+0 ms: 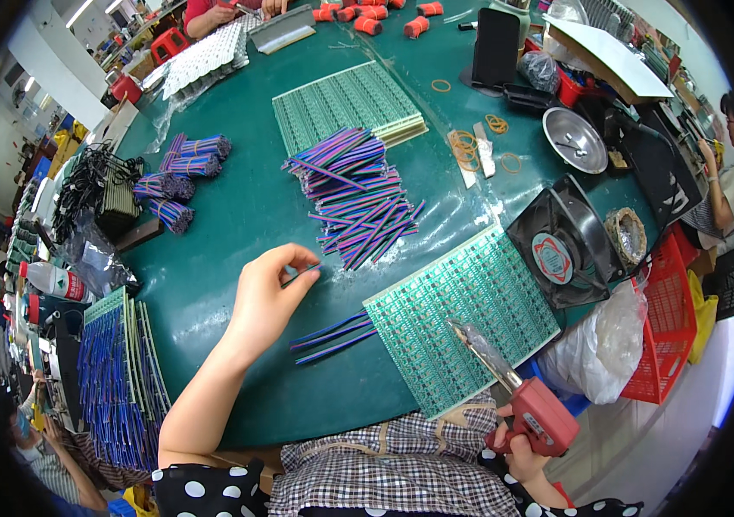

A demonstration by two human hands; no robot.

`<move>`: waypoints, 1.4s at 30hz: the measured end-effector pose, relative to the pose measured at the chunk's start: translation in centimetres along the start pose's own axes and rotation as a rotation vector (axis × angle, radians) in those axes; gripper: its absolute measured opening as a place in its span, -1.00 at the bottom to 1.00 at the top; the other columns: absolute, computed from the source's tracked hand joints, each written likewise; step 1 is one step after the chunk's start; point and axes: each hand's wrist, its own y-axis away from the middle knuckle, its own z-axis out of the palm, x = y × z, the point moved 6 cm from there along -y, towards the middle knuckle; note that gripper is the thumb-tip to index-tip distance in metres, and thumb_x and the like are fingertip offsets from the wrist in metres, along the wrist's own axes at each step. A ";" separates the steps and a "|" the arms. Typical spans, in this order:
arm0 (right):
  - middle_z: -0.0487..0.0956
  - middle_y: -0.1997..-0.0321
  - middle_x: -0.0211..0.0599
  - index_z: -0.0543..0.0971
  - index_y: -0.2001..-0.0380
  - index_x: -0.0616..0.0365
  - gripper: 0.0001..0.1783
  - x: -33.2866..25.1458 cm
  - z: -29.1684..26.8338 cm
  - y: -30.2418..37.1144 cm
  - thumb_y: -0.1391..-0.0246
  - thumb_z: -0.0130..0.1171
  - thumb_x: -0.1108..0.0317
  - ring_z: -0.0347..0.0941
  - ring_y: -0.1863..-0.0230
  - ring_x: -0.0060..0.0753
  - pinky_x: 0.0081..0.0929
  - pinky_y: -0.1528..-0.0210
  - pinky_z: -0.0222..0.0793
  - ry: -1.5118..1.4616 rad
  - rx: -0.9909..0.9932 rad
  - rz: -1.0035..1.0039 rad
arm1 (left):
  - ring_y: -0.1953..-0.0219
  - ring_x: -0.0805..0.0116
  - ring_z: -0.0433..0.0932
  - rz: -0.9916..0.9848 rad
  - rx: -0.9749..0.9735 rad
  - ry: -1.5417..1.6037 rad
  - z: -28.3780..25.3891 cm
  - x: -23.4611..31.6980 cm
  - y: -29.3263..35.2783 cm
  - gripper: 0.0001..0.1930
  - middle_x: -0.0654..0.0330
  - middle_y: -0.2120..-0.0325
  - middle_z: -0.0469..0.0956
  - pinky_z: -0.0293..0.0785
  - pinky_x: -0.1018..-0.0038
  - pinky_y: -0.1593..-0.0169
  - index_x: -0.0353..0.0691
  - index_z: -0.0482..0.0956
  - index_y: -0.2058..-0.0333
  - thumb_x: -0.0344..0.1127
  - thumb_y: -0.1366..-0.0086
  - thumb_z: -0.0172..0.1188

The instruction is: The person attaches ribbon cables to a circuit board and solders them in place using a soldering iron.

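My left hand (270,297) hovers over the green table, thumb and fingers pinched around a short, thin dark wire, mostly hidden by the fingers. At the lower right, my right hand (518,448) grips a red soldering gun (544,417), its metal tip pointing up and left over a green circuit board panel (462,319). Several blue, pink and black ribbon wires (332,338) stick out leftward from the panel's left edge. Beyond my left hand lies a loose pile of the same wires (358,202), partly against a stack of circuit board panels (341,103).
A black fan (561,246) stands right of the panel, near a solder roll (625,234) and metal bowl (575,140). Wire bundles (182,168) lie at left; wired panels (121,379) stand lower left. Rubber bands (463,152) are scattered. A co-worker's hands (246,10) are across the table.
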 end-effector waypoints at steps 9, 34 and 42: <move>0.53 0.06 -0.01 0.03 -0.25 0.29 0.01 1.2 0.0 -0.1 0.07 0.42 0.09 0.49 0.44 -0.47 -0.55 0.38 0.43 -0.044 0.015 0.137 | 0.41 0.29 0.51 0.731 0.114 -0.618 3.7 7.7 7.1 -0.78 0.14 0.43 0.50 0.46 0.44 0.37 -0.32 0.58 0.37 -0.46 0.09 0.24; 0.62 0.30 -0.27 0.51 0.08 0.26 -0.40 2.1 -0.3 0.1 0.24 0.45 0.28 0.59 0.46 -0.33 -0.49 0.45 0.49 0.717 -0.131 0.143 | 0.43 0.37 0.54 0.818 0.032 -0.760 7.1 4.7 8.2 -0.75 0.15 0.46 0.52 0.47 0.63 0.44 -0.38 0.61 0.38 -0.42 0.12 0.19; 0.64 0.31 -0.21 0.44 0.02 0.37 -0.30 2.0 -0.3 0.1 0.26 0.46 0.28 0.61 0.45 -0.32 -0.50 0.42 0.50 0.627 -0.130 0.121 | 0.44 0.38 0.54 0.827 0.033 -0.777 7.2 4.7 8.2 -0.75 0.15 0.46 0.53 0.46 0.64 0.47 -0.37 0.60 0.37 -0.42 0.10 0.17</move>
